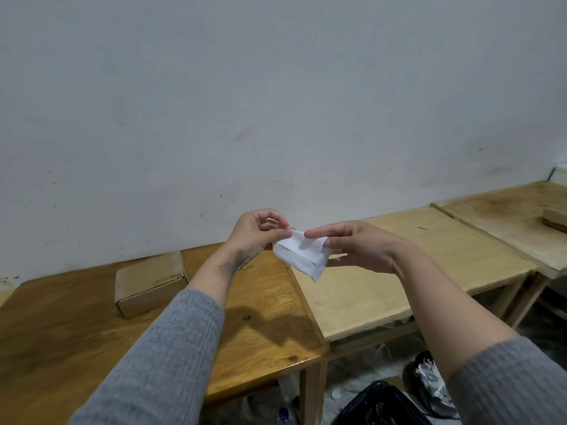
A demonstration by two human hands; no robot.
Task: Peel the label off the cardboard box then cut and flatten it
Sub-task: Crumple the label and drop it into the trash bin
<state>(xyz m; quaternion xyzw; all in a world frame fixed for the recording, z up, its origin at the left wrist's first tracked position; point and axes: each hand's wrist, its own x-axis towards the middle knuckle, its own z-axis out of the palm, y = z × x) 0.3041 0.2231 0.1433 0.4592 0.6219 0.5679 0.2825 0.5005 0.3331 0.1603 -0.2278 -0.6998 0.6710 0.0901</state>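
While the small closed brown cardboard box sits on the darker wooden surface, well off to the left of and below the fingers, both hands are raised in the air over the join between two tables, working a white folded paper label. The left hand has its thumb and forefinger pinched together on the label's upper left corner, and the right hand clamps the opposite edge, forefinger lying over the top and thumb beneath. Judging from this, the label is already off the box and is being folded or crumpled for disposal. To do that well, the sticky side should be folded inward so it does not cling to the fingers, then pressed flat into a compact wad before letting go.

Below the right-hand fingers, on the floor, a black plastic bin bag stands open, with a second dark container holding crumpled white scraps just beside it; either looks like the drop spot. A paler wooden surface lies under the hands, and nothing blocks the way down. The box looks uncut, and no cutting tool is in view.
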